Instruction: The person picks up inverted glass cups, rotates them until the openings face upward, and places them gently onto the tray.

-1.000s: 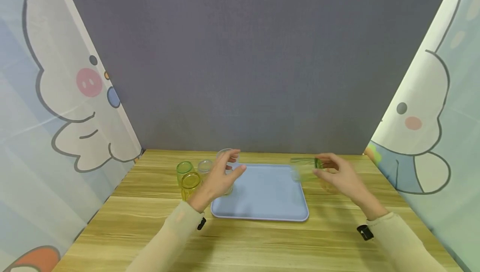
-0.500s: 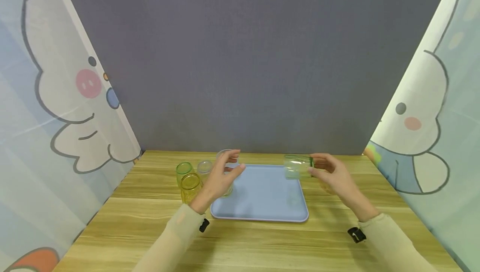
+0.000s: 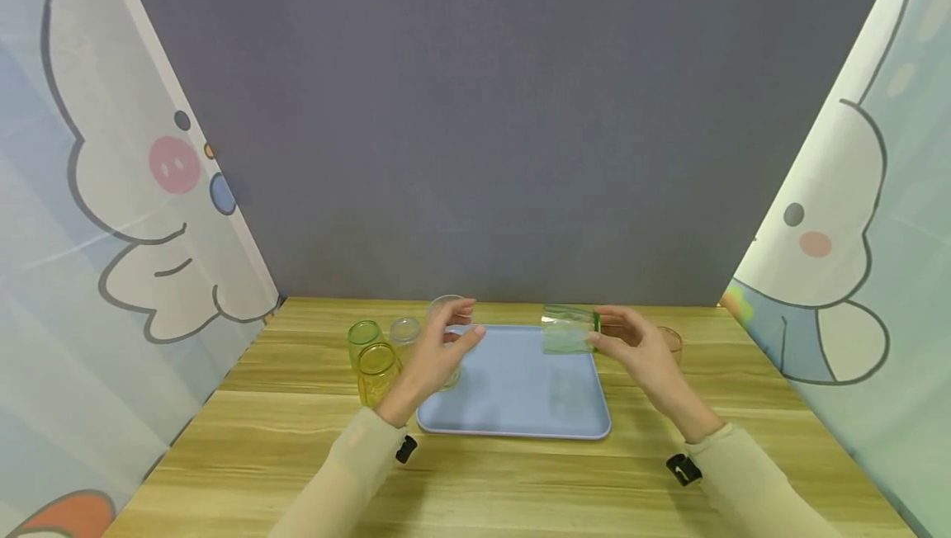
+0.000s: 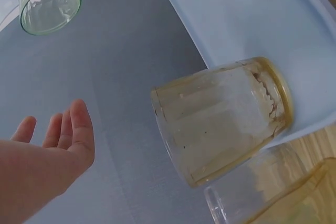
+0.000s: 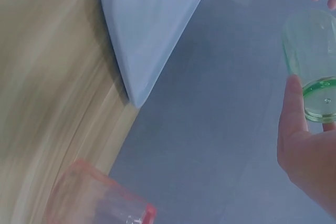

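My right hand point(image 3: 639, 352) holds a green-tinted glass point(image 3: 570, 330) by its thick base, between thumb and fingers. That glass lies on its side in the air over the right part of the blue tray point(image 3: 513, 406), its mouth facing left. In the right wrist view the green glass point(image 5: 310, 45) shows its darker green base near the thumb. My left hand point(image 3: 434, 356) hovers over the tray's left end, fingers loosely bent, holding nothing. Beside it, a clear glass point(image 4: 226, 119) stands on the tray, partly hidden by the hand in the head view.
Left of the tray stand a green glass point(image 3: 364, 342), a yellow glass point(image 3: 377, 369) and a small clear glass point(image 3: 404, 332). A pinkish glass point(image 5: 94, 198) stands on the wooden table point(image 3: 520, 488), right of the tray. A grey panel point(image 3: 505, 125) rises behind.
My right hand has carried the green glass leftward, from the tray's right edge to over the tray. The pinkish glass behind that hand now shows more. My left hand has barely moved.
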The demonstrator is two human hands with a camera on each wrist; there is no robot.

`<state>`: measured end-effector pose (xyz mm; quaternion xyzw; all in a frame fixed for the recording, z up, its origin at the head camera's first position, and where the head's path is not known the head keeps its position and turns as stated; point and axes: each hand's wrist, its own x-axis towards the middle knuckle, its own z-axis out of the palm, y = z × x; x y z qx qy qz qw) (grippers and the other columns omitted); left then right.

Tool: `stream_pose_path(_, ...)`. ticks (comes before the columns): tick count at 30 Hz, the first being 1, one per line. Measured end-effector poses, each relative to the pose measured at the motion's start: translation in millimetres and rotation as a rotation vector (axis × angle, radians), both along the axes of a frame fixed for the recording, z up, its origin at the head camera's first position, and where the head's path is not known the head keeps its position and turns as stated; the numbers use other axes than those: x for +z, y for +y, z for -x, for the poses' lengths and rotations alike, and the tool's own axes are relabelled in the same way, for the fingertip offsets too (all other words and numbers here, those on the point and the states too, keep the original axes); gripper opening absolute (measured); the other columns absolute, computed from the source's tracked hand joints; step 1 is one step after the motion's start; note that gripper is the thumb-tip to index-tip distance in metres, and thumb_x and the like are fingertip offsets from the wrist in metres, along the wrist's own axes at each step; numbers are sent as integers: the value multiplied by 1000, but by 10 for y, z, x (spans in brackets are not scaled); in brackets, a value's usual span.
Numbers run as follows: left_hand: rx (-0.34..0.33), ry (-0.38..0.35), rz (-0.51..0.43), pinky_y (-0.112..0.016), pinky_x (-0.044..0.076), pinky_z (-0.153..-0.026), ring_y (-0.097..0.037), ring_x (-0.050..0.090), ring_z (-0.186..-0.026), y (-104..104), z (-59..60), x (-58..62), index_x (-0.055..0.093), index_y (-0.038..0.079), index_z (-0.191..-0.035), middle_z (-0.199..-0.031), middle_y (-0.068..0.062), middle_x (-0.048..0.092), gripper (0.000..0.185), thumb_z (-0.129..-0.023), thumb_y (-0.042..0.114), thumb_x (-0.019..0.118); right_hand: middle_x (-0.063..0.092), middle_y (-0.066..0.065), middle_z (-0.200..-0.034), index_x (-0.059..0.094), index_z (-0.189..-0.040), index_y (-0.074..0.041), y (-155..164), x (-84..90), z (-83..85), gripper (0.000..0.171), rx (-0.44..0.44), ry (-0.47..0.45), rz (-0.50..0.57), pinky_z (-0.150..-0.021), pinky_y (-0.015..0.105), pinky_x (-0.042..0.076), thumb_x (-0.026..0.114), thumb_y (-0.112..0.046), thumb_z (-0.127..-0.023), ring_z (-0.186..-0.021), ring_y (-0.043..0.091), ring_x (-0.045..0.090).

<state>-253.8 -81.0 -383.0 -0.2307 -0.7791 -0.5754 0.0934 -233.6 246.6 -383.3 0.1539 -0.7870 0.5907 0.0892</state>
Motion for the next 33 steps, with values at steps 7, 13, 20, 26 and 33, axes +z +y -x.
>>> stream_pose_path(7,-5,-5,-35,-47,44,-99,-31,53,-123,37,-2,-33,53,9,-143,-136,-15,54,48,-99,21,67,54,17,-135,51,-142,0,-51,-6,-12,50,20,-5,42,-91,26,55,69,-16,-98,-117,11,57)
stream_pose_path(13,-28,-21,-34,-49,43,-102,-34,51,-126,37,-16,-49,52,12,-145,-139,-11,52,49,-100,25,65,58,10,-129,51,-142,2,-77,-8,-18,50,23,-17,68,-90,27,55,69,-15,-98,-115,12,59)
stream_pose_path(20,-44,-15,-39,-51,42,-102,-33,51,-126,45,-17,-69,51,12,-146,-140,-13,51,49,-100,24,65,62,3,-119,52,-138,4,-151,-34,-20,47,34,3,112,-87,27,57,69,-9,-97,-109,16,62)
stream_pose_path(26,-46,-5,-20,-48,44,-101,-28,52,-125,55,-24,-75,52,11,-146,-142,-18,51,49,-101,25,65,62,8,-118,54,-137,5,-217,-44,-34,45,22,8,110,-84,27,57,69,-7,-96,-106,14,63)
stream_pose_path(33,-66,20,-6,-48,45,-100,-29,52,-123,77,-24,-79,52,10,-146,-139,-14,53,49,-100,22,65,62,11,-118,53,-136,7,-294,-53,-48,45,38,0,136,-85,28,57,69,-5,-95,-106,16,62)
